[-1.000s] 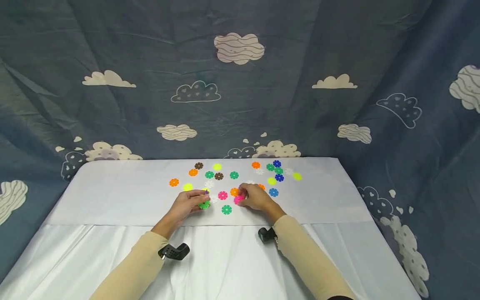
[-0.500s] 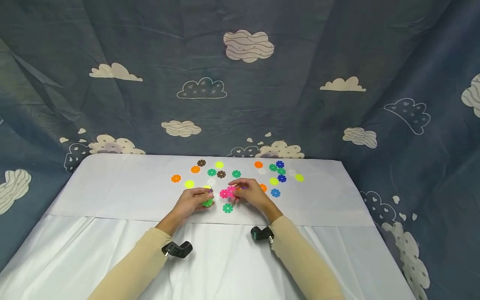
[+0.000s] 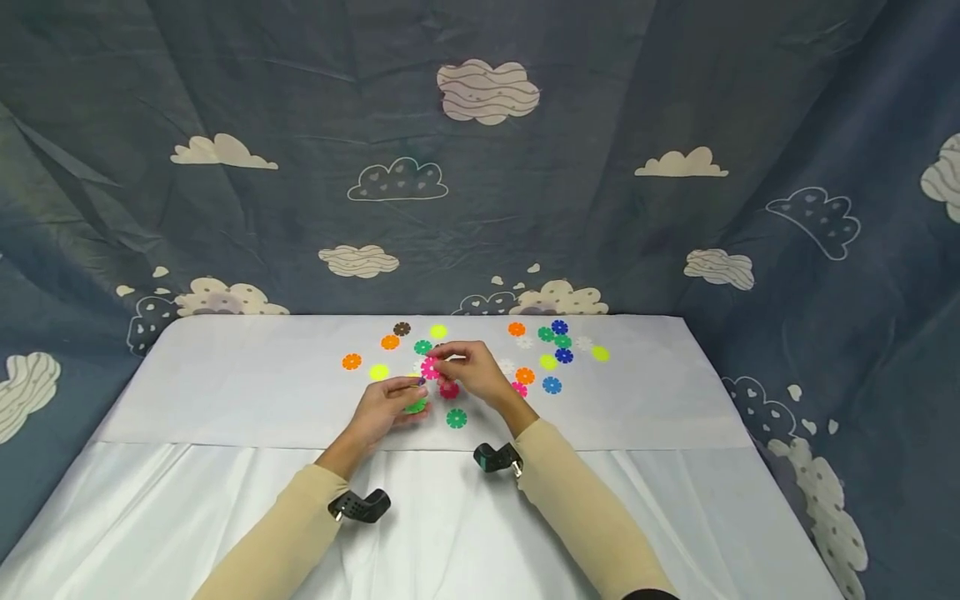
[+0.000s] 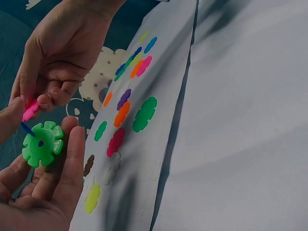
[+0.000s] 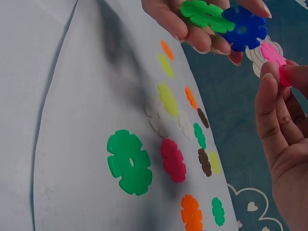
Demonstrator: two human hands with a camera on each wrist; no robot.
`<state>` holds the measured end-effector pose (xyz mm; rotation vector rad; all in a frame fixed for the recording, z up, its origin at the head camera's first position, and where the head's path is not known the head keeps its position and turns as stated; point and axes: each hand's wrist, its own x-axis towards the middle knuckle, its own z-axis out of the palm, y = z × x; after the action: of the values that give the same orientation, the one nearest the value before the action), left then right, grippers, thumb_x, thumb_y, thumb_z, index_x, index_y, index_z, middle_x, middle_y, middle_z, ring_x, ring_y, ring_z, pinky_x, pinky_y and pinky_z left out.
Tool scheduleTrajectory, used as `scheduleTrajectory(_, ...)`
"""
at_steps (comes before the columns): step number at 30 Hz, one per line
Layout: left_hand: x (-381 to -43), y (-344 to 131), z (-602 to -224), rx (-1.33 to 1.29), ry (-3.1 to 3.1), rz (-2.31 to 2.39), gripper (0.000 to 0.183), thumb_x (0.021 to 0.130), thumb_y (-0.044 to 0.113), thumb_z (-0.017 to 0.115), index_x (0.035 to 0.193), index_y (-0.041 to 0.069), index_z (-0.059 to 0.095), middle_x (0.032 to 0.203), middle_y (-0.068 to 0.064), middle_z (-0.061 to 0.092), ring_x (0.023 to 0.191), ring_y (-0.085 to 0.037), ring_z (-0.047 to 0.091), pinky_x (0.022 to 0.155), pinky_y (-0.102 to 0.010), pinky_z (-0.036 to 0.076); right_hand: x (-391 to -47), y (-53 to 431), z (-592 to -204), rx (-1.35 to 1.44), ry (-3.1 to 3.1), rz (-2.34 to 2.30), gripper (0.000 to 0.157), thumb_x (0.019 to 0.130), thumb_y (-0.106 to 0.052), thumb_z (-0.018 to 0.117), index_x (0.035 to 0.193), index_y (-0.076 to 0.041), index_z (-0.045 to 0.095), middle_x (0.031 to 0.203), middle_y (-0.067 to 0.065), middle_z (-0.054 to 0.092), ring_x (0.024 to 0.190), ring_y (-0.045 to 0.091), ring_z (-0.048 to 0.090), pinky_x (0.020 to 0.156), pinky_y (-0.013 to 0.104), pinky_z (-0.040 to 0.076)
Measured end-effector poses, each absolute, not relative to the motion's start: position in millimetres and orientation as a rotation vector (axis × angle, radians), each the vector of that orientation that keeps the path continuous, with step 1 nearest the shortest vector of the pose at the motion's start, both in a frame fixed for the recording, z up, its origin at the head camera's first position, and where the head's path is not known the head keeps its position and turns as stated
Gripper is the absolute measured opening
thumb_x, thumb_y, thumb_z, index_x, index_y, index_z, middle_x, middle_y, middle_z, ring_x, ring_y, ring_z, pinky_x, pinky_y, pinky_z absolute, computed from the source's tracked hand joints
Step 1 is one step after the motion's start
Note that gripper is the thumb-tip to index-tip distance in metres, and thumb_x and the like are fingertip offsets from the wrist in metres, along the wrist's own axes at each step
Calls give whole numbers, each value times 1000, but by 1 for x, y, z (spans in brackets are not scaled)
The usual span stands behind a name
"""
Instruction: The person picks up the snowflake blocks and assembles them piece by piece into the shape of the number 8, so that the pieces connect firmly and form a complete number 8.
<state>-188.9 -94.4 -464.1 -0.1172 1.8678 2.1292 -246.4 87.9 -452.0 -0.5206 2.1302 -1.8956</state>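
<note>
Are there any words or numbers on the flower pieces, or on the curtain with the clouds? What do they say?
None: no words, labels, brands or numbers can be read.
The held green piece, blue piece and pink piece show no readable letters.
The curtain has clouds and little hearts, which are pictures, not writing.
Any marking on the black wrist device is too small to read.

bright green notched disc point(image 5: 204, 14) with a little centre hole, meeting a matching blue disc point(image 5: 244, 30) at an angle, both held up in the left hand point(image 3: 384, 408). hot pink disc point(image 3: 430, 367) is tilted, pinched by the right hand point(image 3: 474, 372) right near the blue one, can't tell if they touch
</note>
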Motion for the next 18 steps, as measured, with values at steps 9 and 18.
scheduleTrajectory(9, -187, -95, -465, -63, 1904, 2125, 39, 95, 6, 60, 127, -13, 51, 121, -31, 59, 99, -38, 66, 87, -45, 54, -244, 85, -449, -618, 2177, -1818, 25, 89, 3, 64, 113, 11, 65, 97, 14, 66, 64, 16, 60, 67, 41, 57)
scheduleTrajectory(18, -186, -94, -467, -50, 2019, 2057, 36, 93, 6, 63, 124, -10, 58, 118, -22, 64, 101, -30, 67, 82, -31, 57, -241, 85, -449, -520, 2174, -1862, 23, 87, 5, 66, 109, 12, 65, 98, 18, 66, 63, 10, 63, 72, 49, 58)
